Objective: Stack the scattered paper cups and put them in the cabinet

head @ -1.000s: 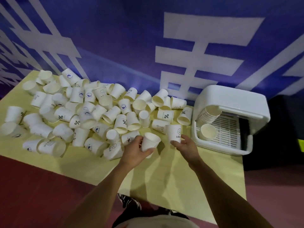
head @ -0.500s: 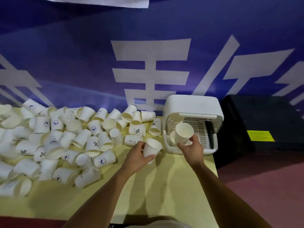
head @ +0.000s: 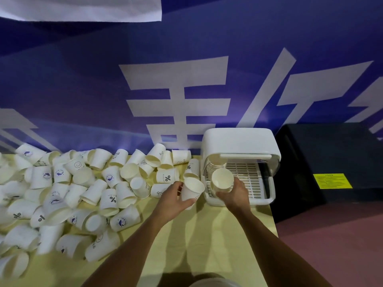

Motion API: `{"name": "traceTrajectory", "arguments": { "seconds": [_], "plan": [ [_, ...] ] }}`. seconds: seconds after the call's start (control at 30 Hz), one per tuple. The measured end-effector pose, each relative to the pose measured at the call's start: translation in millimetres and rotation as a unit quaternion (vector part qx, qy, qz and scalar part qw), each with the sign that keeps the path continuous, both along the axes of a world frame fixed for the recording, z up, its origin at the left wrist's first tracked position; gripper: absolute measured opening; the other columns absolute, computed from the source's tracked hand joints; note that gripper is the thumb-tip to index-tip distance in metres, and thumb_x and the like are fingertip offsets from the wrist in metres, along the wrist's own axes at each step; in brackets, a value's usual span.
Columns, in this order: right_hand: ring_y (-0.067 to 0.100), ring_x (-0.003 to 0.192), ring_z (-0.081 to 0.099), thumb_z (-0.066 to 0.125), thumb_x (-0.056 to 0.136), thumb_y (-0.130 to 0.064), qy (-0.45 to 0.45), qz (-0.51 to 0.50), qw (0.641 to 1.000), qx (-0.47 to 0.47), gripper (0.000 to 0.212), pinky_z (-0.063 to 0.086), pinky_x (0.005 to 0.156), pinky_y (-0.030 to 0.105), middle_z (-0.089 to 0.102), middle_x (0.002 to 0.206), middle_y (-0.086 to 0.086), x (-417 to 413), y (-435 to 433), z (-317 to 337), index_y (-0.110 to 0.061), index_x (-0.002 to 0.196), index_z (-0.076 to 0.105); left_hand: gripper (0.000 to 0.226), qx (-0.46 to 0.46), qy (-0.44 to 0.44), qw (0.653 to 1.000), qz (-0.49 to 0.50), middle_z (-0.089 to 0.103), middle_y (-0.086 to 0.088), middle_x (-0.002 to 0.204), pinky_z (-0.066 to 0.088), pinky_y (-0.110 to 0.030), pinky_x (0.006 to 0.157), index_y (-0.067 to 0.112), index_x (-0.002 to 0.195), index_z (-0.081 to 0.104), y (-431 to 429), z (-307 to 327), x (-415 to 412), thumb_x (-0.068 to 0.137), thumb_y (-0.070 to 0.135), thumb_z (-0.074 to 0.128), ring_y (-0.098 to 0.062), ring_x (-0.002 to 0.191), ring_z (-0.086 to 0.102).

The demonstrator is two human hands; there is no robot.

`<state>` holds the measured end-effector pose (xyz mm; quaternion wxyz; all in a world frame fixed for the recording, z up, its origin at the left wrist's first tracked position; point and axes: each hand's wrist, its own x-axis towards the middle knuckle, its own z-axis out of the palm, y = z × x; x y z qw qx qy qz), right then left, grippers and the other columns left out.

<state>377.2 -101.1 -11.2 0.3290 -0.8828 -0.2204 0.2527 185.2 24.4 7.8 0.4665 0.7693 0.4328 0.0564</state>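
The left hand has its grip wrapped round a plain white paper cup, thumb on the near wall and fingers on the far one. The cup is held mouth up above the pale yellow worktop. Just right of that grip, the right hand holds a second white paper cup from underneath, fingers curled round its wall, with the open mouth tipped toward the camera. This cup is at the open front of a small, round-topped white plastic cabinet, near the slatted white tray inside. Just beyond the right grip, against the cabinet's left inner side, leans a nested stack of white paper cups; whether the held cup touches it cannot be told. Left of the left grip, a heap of loose white paper cups, many printed with blue marks and most lying on their sides, spreads across the worktop. Right of the cabinet stands a black box bearing a yellow label. A blue banner with white characters hangs behind.
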Motion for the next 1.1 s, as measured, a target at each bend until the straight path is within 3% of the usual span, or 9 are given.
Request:
{"name": "traceTrajectory", "arguments": {
  "seconds": [0.2, 0.27, 0.33, 0.4, 0.5, 0.57, 0.7, 0.9, 1.1],
  "plan": [
    [0.030, 0.128, 0.050, 0.085, 0.071, -0.047, -0.001, 0.023, 1.000, 0.011, 0.090, 0.044, 0.106, 0.050, 0.053, 0.142, 0.007, 6.0, -5.0, -0.9, -0.013, 0.144, 0.045, 0.061, -0.019, -0.015, 1.000, 0.002, 0.062, 0.015, 0.108, 0.059, -0.043, 0.080, 0.028, 0.119, 0.055, 1.0, -6.3, 16.4, 0.069, 0.051, 0.080, -0.008, 0.100, 0.061],
    [0.026, 0.124, 0.054, 0.077, 0.082, -0.046, -0.031, 0.008, 0.999, 0.036, 0.070, 0.047, 0.103, 0.046, 0.057, 0.137, 0.005, 6.1, -5.9, 4.3, -0.015, 0.140, 0.051, 0.060, -0.025, -0.025, 0.999, 0.003, 0.062, 0.016, 0.108, 0.060, -0.043, 0.079, 0.028, 0.119, 0.055, -0.9, -4.9, 22.4, 0.070, 0.052, 0.081, -0.007, 0.098, 0.062],
    [0.020, 0.108, 0.062, 0.064, 0.094, -0.037, -0.062, -0.005, 0.995, 0.076, 0.034, 0.052, 0.091, 0.039, 0.068, 0.118, 0.001, 5.1, -5.1, 12.8, -0.018, 0.122, 0.064, 0.059, -0.023, -0.030, 0.999, 0.005, 0.063, 0.014, 0.108, 0.059, -0.040, 0.080, 0.026, 0.120, 0.055, -2.4, -2.0, 27.3, 0.073, 0.050, 0.081, -0.007, 0.098, 0.062],
    [0.016, 0.092, 0.066, 0.055, 0.099, -0.030, -0.049, -0.011, 0.993, 0.109, 0.017, 0.054, 0.083, 0.039, 0.073, 0.097, -0.005, 2.2, -3.9, 22.2, -0.022, 0.103, 0.069, 0.057, -0.016, -0.033, 0.999, 0.004, 0.063, 0.014, 0.108, 0.059, -0.038, 0.079, 0.026, 0.119, 0.055, -3.7, 2.8, 31.6, 0.074, 0.049, 0.081, -0.006, 0.096, 0.062],
    [0.008, 0.088, 0.069, 0.063, 0.096, -0.040, 0.057, -0.004, 0.988, 0.146, 0.021, 0.056, 0.087, 0.039, 0.075, 0.091, -0.008, -3.7, -4.8, 27.5, -0.022, 0.100, 0.072, 0.054, -0.015, -0.048, 0.999, 0.005, 0.064, 0.015, 0.107, 0.055, -0.029, 0.077, 0.029, 0.117, 0.055, -6.9, 11.1, 36.4, 0.074, 0.049, 0.081, -0.001, 0.095, 0.061],
    [0.005, 0.093, 0.070, 0.071, 0.086, -0.054, 0.127, 0.019, 0.978, 0.165, 0.042, 0.056, 0.092, 0.036, 0.076, 0.096, -0.008, -9.7, -5.2, 27.6, -0.020, 0.110, 0.072, 0.054, -0.013, -0.051, 0.999, 0.003, 0.064, 0.016, 0.107, 0.052, -0.024, 0.078, 0.029, 0.116, 0.056, -8.5, 15.2, 37.7, 0.074, 0.050, 0.081, 0.000, 0.096, 0.061],
    [0.012, 0.100, 0.072, 0.080, 0.076, -0.054, 0.182, 0.067, 0.962, 0.193, 0.049, 0.057, 0.094, 0.043, 0.076, 0.105, -0.005, -20.3, -2.7, 30.6, -0.026, 0.115, 0.070, 0.059, -0.015, -0.060, 0.998, -0.005, 0.066, 0.013, 0.108, 0.056, -0.033, 0.084, 0.029, 0.116, 0.056, -11.9, 17.1, 37.0, 0.069, 0.055, 0.080, -0.005, 0.096, 0.064],
    [0.013, 0.099, 0.070, 0.085, 0.075, -0.038, 0.160, 0.027, 0.961, 0.223, 0.044, 0.059, 0.090, 0.044, 0.075, 0.105, -0.006, -22.1, -1.4, 37.4, -0.028, 0.114, 0.066, 0.056, -0.010, -0.063, 0.998, -0.026, 0.063, 0.011, 0.112, 0.053, -0.029, 0.087, 0.027, 0.124, 0.055, -18.2, 24.4, 35.6, 0.077, 0.040, 0.081, -0.007, 0.099, 0.062],
    [0.004, 0.107, 0.061, 0.083, 0.075, -0.032, 0.078, -0.045, 0.975, 0.203, 0.052, 0.051, 0.086, 0.029, 0.064, 0.110, -0.019, -14.1, -11.9, 40.9, -0.034, 0.117, 0.053, 0.050, 0.004, -0.039, 0.998, -0.038, 0.058, 0.003, 0.116, 0.047, -0.026, 0.087, 0.020, 0.128, 0.054, -14.3, 15.6, 24.4, 0.085, 0.029, 0.076, -0.013, 0.100, 0.059]
  ]
}}
